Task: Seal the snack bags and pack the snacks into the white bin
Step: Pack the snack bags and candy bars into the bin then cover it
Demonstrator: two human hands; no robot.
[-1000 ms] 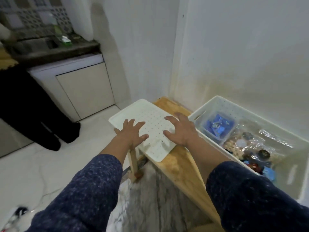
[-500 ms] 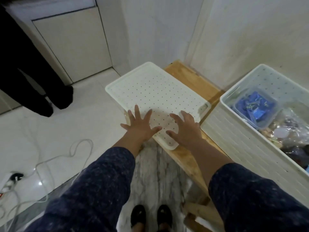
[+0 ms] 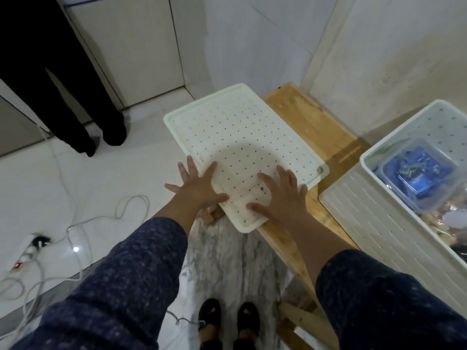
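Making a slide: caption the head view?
Both hands rest flat on the white lid beside the packed bin.

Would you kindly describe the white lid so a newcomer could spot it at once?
Find the wooden bench against the wall. To the left of the white bin lies the white lid, flat, overhanging the bench edge, both hands on its near end. Unlike the deep, ribbed bin, it is a shallow panel dotted with small holes.

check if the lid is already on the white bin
No, the lid lies on the wooden bench beside the open white bin.
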